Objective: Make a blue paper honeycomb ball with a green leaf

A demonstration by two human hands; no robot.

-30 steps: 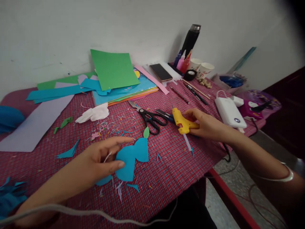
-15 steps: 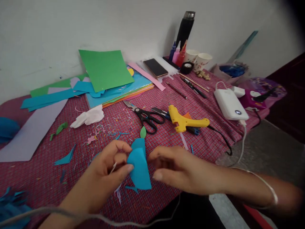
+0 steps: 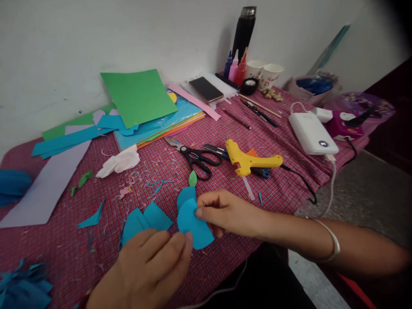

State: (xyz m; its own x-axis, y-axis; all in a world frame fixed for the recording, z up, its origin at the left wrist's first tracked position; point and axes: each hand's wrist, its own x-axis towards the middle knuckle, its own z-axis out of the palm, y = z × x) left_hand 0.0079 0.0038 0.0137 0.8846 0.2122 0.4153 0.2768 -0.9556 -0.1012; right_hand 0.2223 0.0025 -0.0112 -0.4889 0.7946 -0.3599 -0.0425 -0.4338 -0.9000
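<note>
The step in hand, as I judge it, is lining up the rounded, bright blue paper piece (image 3: 195,229) with the smaller, darker blue curved paper part (image 3: 186,198) that shows at its eleven o'clock edge. The blue piece is held in front of the person, over the red checked tablecloth (image 3: 280,197). The right hand (image 3: 228,213) comes in from four o'clock and pinches the piece's upper right edge, thumb on the face and fingers behind it. The left hand (image 3: 144,266) lies at about seven o'clock, back upward, its fingers close together and the foremost tips at the piece's lower left edge. Whether they grip the paper I cannot tell, as the thumb cannot be made out.

A pointed green paper leaf (image 3: 192,178) sits at twelve o'clock, at the top of the smaller part (joined or merely lying there, the view does not settle it). Folded, loose blue paper shapes (image 3: 157,216) lie at nine o'clock, partly behind the left hand. Black-handled metal scissors (image 3: 184,149) rest at twelve o'clock, beyond the leaf, and a yellow plastic glue gun (image 3: 257,161) lies between one and two, in neither hand.

The next move calls, I think, for a light right-hand pinch, since thin paper creases easily, and for left fingertips that steady the lower edge without pushing the layers askew.
</note>
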